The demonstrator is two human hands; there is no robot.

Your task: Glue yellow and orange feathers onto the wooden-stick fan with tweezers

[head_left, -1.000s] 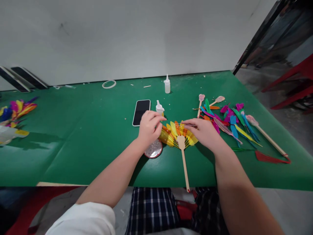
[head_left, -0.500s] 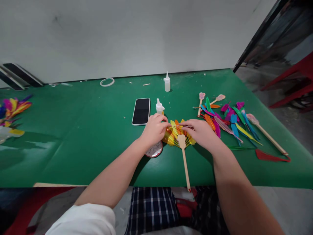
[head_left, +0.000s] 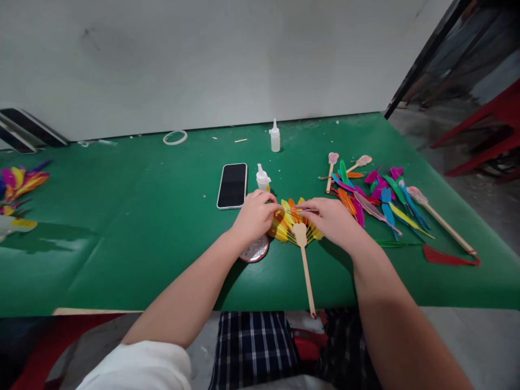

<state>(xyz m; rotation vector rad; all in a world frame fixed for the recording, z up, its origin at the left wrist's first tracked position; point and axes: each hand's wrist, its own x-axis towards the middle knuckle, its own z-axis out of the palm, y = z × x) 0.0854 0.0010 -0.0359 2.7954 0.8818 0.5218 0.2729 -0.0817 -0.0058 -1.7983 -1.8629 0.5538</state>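
A feather fan (head_left: pixel 301 234) with yellow and orange feathers and a pale wooden handle lies in front of me, its handle pointing toward my body. Over the fan's upper left, my left hand (head_left: pixel 255 215) is closed in a pinch; what its fingertips hold is too small to make out, though a yellow bit shows there. From the right, my right hand (head_left: pixel 331 216) grips slim metal tweezers (head_left: pixel 305 209), whose tips point left toward the left fingertips. Partly beneath my left wrist is a round silvery tin (head_left: pixel 255 251) with a red rim.
Behind my left hand stand a glue bottle (head_left: pixel 262 177) and a phone (head_left: pixel 232 186); another bottle (head_left: pixel 275 136) is farther back. Loose coloured feathers (head_left: pixel 379 197), wooden handles (head_left: pixel 441 219) and a red tassel (head_left: pixel 447 256) lie right. More feathers (head_left: pixel 22 183) lie far left on the green table (head_left: pixel 134 233).
The view has shifted very slightly, so things on the table appear a little farther left. Both hands keep their pose over the fan.
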